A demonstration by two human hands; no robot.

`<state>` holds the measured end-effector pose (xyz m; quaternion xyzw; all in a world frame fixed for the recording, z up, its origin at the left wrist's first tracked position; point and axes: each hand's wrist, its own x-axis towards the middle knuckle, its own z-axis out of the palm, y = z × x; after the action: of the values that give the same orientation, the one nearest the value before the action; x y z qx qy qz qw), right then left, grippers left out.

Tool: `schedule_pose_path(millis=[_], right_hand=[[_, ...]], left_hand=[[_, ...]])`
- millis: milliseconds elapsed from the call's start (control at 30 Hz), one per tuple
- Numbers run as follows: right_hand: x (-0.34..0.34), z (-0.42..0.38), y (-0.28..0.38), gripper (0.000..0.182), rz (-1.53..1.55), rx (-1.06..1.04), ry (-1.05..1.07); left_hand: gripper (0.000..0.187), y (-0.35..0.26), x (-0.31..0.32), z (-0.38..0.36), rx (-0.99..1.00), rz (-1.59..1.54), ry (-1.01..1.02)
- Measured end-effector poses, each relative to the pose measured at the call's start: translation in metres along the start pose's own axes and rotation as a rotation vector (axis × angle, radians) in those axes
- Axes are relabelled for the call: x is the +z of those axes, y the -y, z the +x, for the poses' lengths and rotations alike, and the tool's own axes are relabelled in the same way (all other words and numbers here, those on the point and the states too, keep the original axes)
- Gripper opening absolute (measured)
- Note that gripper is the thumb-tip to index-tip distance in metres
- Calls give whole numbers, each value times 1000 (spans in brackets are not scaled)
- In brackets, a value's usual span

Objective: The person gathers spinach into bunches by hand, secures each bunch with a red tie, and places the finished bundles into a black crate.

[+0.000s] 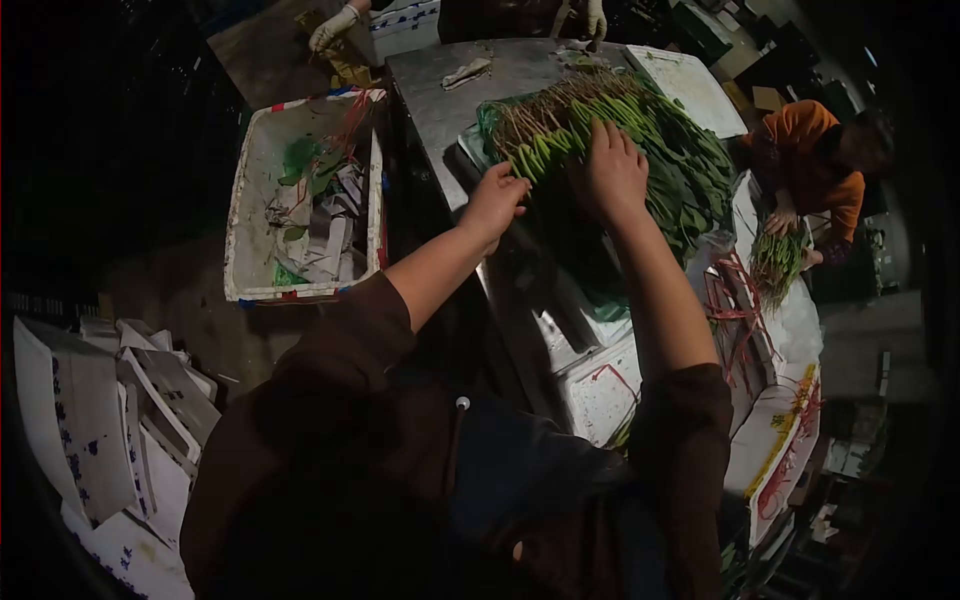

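Observation:
A large pile of leafy greens (680, 170) with long stems and brownish root ends lies on the metal table (430, 95), partly on green netting. My right hand (615, 175) rests on the stems near the middle of the pile, fingers stretched forward and slightly apart. At the pile's left edge is my left hand (492, 205), its fingers bent close to the stem ends; whether a stem is between them is too small to tell.
A foam box (236, 215) with scraps stands left of the table. White foam pieces (85, 430) lie lower left. At right a person in orange (835, 190) handles a bunch of greens (778, 262). Gloved hands (333, 28) of others show at the top. Red ties (735, 310) hang nearby.

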<state>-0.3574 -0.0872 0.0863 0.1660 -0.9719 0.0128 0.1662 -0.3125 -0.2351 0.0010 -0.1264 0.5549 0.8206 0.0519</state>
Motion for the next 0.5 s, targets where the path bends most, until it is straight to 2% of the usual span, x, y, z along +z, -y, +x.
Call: schedule_pose_path(millis=[67,167,233,400,500], right_hand=[[19,30,-7,68,-164,130,45],[24,61,-8,69,-218,254,196],[21,77,-4,74,-224,345,404],[25,88,6,67,-323,317,384],[30,84,2,60,-338,162,288]], left_hand=[[72,-1,0,5,-61,8,70],[75,4,3,14,-126,-11,27],[78,0,4,15,-173,-7,29],[90,-4,4,23,-209,17,44],[95,11,5,33,-186,11,13]])
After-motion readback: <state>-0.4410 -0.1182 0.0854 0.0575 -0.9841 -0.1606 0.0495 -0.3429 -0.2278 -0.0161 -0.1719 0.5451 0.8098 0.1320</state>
